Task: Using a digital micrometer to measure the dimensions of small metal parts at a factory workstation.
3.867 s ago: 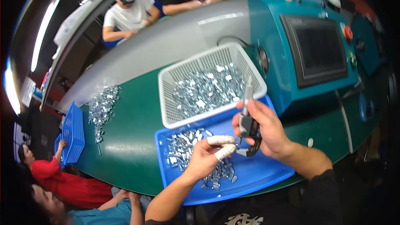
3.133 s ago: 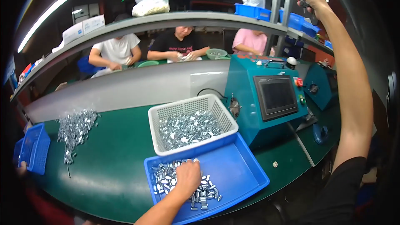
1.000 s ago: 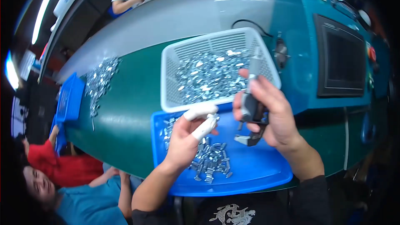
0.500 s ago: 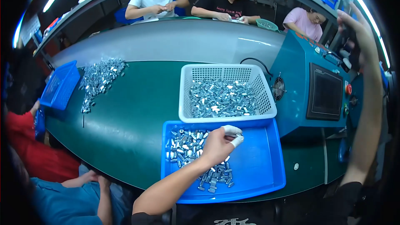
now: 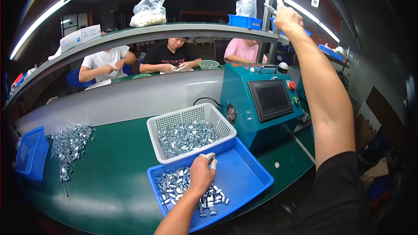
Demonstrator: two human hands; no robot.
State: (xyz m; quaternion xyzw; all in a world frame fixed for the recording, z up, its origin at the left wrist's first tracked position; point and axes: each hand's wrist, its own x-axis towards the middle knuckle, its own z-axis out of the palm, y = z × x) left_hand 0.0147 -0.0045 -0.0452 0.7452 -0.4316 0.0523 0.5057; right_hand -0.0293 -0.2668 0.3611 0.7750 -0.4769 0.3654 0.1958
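Note:
My left hand (image 5: pixel 201 175) lies in the blue tray (image 5: pixel 244 178), over a heap of small silver metal parts (image 5: pixel 176 185). Its fingertips wear white finger cots and are drawn together near the tray's back wall; I cannot see whether they pinch a part. My right hand (image 5: pixel 287 17) is raised high above the bench, beside a vertical pole (image 5: pixel 271 13). It is closed around a slim grey tool (image 5: pixel 269 8) that sticks out to its left. Behind the tray stands a white mesh basket (image 5: pixel 172 122) holding more silver parts.
A teal machine (image 5: pixel 244 117) with a dark screen and a red button stands right of the basket. On the green bench, loose parts (image 5: pixel 69 141) lie by a blue basket (image 5: pixel 30 154) at far left. Three people work across the grey divider, under a shelf with bags and blue bins.
My right hand has gone from holding a dark tool over the tray to high overhead. The view has tilted up. My left hand stays in the blue tray.

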